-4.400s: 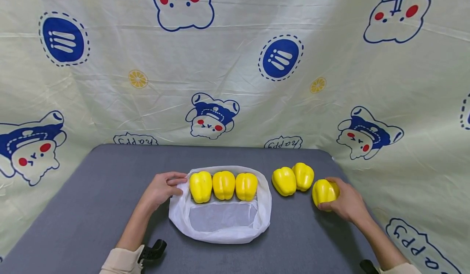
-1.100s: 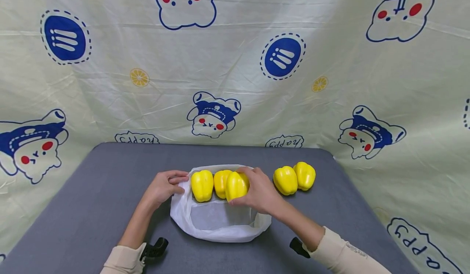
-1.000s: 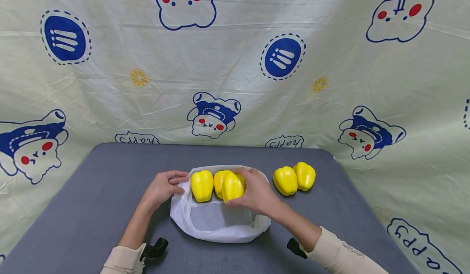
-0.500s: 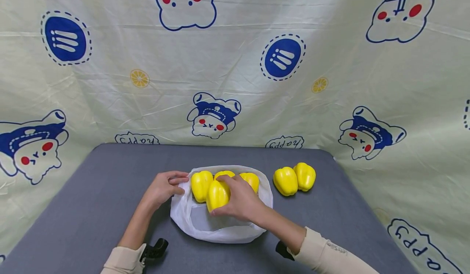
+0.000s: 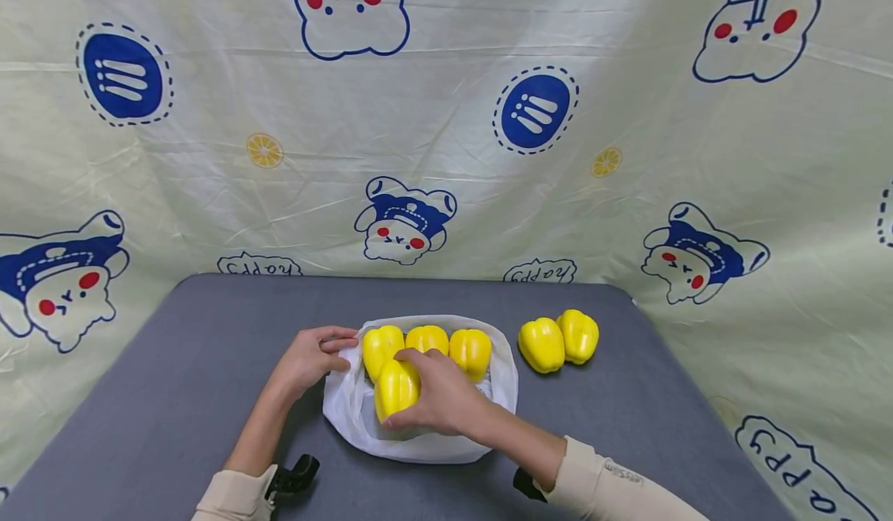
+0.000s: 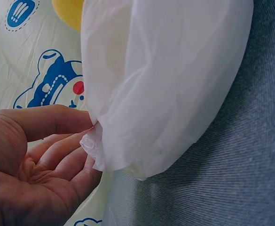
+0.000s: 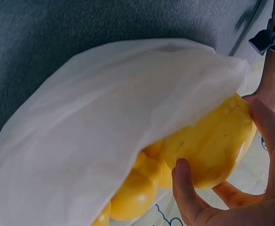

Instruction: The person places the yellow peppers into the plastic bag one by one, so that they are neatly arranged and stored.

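A white bag (image 5: 425, 451) lies with its rim spread wide. Along its far side three yellow bell peppers (image 5: 470, 353) stand in a row. My right hand (image 5: 449, 397) grips another yellow pepper (image 5: 396, 391) over the near left part of the bag, in front of the leftmost one. In the right wrist view, thumb and fingers curl round that pepper (image 7: 212, 146), partly behind the bag's side (image 7: 81, 132). My left hand (image 5: 305, 360) pinches the bag's left edge; the left wrist view shows the fingers (image 6: 57, 120) on the gathered white material (image 6: 165, 84).
Two more yellow peppers (image 5: 541, 345) lie side by side on the grey table (image 5: 600, 443), right of the bag. A patterned cloth (image 5: 446, 118) hangs behind the table and on both sides.
My right hand took hold of a pepper at the far right, carried it left over the bag, then nearer to me and lower. My left hand has stayed at the bag's edge.
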`<state>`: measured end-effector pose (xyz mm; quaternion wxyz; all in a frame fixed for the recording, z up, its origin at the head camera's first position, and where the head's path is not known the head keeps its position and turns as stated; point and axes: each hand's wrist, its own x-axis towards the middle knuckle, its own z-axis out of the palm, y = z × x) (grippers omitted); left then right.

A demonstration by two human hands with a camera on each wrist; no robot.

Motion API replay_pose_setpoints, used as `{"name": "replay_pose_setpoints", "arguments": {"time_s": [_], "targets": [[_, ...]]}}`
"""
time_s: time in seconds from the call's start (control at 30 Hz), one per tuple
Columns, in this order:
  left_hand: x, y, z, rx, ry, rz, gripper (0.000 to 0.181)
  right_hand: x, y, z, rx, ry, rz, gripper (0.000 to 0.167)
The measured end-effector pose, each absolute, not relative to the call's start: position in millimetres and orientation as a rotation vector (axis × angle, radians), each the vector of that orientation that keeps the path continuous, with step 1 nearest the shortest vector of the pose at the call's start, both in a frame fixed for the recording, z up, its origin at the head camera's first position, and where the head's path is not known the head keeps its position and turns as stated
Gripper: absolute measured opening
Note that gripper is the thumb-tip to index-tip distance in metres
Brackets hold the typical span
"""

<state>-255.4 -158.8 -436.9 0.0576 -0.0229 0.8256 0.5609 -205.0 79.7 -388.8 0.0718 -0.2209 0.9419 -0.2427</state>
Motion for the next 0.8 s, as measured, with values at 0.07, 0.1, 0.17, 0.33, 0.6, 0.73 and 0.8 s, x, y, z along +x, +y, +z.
{"name": "replay_pose_setpoints", "arguments": {"time_s": [0.07,0.1,0.17,0.33,0.6,0.73,0.8], "targets": [[-254.7,-158.8,-436.5,-0.068,2.503,1.698,0.049,-203.8,77.5,-390.5,-0.664,2.814,-0.728,0.088],[-254.4,-158.8,-436.4,-0.067,2.503,1.697,0.049,-203.5,76.6,-391.6,-0.668,2.807,-0.728,0.088],[-253.9,-158.8,-436.0,-0.064,2.505,1.695,0.049,-203.4,75.1,-394.3,-0.681,2.793,-0.731,0.088],[-253.5,-158.3,-435.1,-0.06,2.504,1.702,0.05,-203.5,72.9,-400.7,-0.713,2.786,-0.718,0.088],[-254.3,-158.1,-435.4,-0.069,2.508,1.693,0.05,-202.9,69.2,-407.9,-0.749,2.817,-0.677,0.089],[-254.7,-158.4,-435.4,-0.069,2.502,1.698,0.05,-202.6,67.8,-408.8,-0.755,2.816,-0.669,0.089],[-254.8,-158.5,-435.3,-0.068,2.502,1.698,0.049,-202.4,67.5,-409.4,-0.762,2.813,-0.662,0.089]]}}
